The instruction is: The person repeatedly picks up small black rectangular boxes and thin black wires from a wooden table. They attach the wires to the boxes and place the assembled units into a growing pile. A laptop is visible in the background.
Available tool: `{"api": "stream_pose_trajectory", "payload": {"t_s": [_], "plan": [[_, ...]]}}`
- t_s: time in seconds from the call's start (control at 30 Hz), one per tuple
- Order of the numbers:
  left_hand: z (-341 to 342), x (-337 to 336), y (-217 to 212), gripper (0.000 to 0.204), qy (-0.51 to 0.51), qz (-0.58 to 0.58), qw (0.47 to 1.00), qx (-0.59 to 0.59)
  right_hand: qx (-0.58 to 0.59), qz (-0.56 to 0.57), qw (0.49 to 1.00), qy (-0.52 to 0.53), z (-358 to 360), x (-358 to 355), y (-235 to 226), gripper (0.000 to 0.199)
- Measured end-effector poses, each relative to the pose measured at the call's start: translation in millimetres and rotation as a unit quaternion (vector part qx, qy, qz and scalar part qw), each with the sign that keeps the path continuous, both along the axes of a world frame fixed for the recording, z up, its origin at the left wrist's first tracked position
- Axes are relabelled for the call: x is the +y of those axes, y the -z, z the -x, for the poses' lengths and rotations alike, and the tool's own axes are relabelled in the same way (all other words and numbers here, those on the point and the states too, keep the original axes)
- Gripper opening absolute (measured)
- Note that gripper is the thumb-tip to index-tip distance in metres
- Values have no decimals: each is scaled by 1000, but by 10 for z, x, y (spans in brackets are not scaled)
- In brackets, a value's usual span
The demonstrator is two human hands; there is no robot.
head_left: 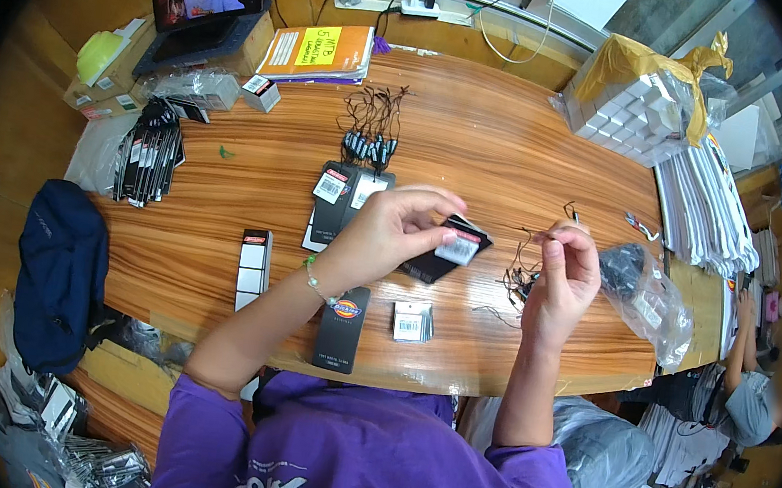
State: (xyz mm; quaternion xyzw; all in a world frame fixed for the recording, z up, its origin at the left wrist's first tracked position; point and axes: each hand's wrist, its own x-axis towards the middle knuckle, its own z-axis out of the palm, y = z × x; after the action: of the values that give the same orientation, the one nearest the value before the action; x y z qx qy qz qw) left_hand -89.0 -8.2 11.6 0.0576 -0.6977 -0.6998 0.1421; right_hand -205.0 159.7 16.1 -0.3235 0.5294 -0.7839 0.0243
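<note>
My left hand (397, 230) is closed around black hang tags (446, 261), the top one with a white and red barcode label. To its right, my right hand (564, 272) pinches a thin black tag string (538, 237) between thumb and forefinger. More black strings (519, 281) lie loose on the table just left of my right wrist. Beyond my left hand, finished-looking dark tags (325, 210) with barcode stickers lie with a bundle of looped strings (368, 146). Below my left wrist lie a dark grey tag (340, 329) and a small stack of white barcode labels (412, 323).
A strip of labels (254, 272) and a pile of black tags (147, 161) lie left. A laptop (206, 10) and orange notebook (316, 53) stand far left. Far right are a bag of white boxes (629, 107), paper stacks (705, 206), snips (639, 226) and a plastic bag (647, 304).
</note>
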Motion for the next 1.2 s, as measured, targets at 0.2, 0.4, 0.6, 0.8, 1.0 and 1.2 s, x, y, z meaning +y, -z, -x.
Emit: {"api": "stream_pose_trajectory", "payload": {"t_s": [0.2, 0.4, 0.6, 0.8, 1.0, 1.2], "plan": [[27, 9, -19, 19, -113, 14, 993, 1, -47, -102, 993, -20, -109, -171, 5, 7], [36, 26, -29, 17, -151, 56, 987, 8, 83, -146, 985, 38, -228, -352, 61, 8], [18, 54, -22, 15, -144, 56, 988, -4, 155, -176, 971, 45, -243, -405, 94, 10], [11, 80, -50, 10, -132, 57, 990, 7, 163, -184, 969, 36, -264, -425, 66, 11], [-30, 126, -153, 8, -120, 122, 985, -1, 173, -183, 967, 48, -295, -404, 71, 13], [-116, 188, -243, 12, -145, 317, 936, 50, 98, -156, 982, 28, -342, -356, 74, 12]]}}
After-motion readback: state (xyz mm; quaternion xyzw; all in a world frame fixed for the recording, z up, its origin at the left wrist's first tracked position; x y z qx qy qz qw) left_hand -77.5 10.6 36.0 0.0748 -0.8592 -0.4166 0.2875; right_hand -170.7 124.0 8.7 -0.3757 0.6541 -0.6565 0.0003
